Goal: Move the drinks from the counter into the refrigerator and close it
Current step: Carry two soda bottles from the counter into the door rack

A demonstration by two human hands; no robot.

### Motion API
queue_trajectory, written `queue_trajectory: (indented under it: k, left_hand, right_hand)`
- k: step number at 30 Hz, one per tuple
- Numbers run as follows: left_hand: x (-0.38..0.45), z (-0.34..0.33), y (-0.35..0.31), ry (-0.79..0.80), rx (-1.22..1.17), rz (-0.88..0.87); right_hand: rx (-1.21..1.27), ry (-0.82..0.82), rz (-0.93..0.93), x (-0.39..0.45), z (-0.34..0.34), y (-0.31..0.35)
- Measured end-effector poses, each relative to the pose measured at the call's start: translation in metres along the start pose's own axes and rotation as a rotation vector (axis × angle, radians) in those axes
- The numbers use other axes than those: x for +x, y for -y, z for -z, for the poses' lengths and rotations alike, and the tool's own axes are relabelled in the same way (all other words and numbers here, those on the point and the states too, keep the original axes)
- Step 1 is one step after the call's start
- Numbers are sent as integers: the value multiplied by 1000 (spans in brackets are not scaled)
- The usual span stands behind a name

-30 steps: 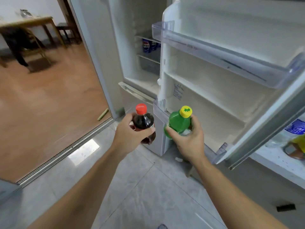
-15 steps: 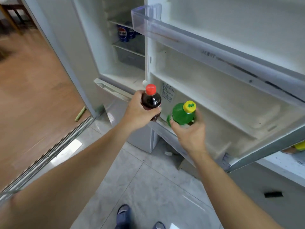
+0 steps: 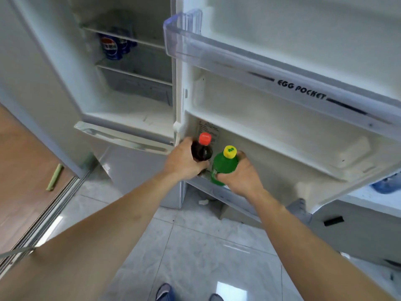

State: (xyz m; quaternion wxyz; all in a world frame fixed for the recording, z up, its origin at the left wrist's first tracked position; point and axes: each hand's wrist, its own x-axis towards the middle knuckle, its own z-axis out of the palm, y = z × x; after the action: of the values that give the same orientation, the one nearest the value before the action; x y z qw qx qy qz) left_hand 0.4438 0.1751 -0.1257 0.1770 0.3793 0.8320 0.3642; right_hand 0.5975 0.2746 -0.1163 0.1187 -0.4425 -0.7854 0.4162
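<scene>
My left hand (image 3: 184,161) grips a dark cola bottle (image 3: 201,149) with a red cap. My right hand (image 3: 238,177) grips a green bottle (image 3: 223,165) with a yellow cap. Both bottles stand upright side by side in the lowest shelf of the open refrigerator door (image 3: 282,135), at its hinge end. Their lower parts are hidden by my hands and the shelf rail. Inside the refrigerator (image 3: 130,109), blue cans (image 3: 115,47) sit on a glass shelf.
A clear door bin (image 3: 249,64) marked EGG POCKET juts out above my hands. The freezer handle (image 3: 121,139) sticks out at the left. A white counter (image 3: 373,198) with a blue object lies behind the door at right. Grey floor tiles lie below.
Both hands moved forward and lowered the two bottles into the bottom door shelf. I stepped closer to the refrigerator.
</scene>
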Motion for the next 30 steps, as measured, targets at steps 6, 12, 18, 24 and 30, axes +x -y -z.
queue_trajectory:
  k: [6, 12, 18, 24, 30]
  left_hand:
    - [-2, -5, 19, 38, 32, -140]
    - [-7, 2, 31, 17, -35, -206]
    - [-24, -10, 36, -59, -130, -241]
    - [-29, -14, 35, -96, -137, -208]
    - [-50, -11, 32, -252, -191, -138]
  right_hand:
    - [16, 19, -107, 7, -12, 2]
    - [0, 24, -101, 3, -18, 6]
    - [-61, -9, -100, -4, -22, 3]
    - [-102, -52, -42, -9, -27, 1]
    - [-84, -205, 59, -37, -16, 0]
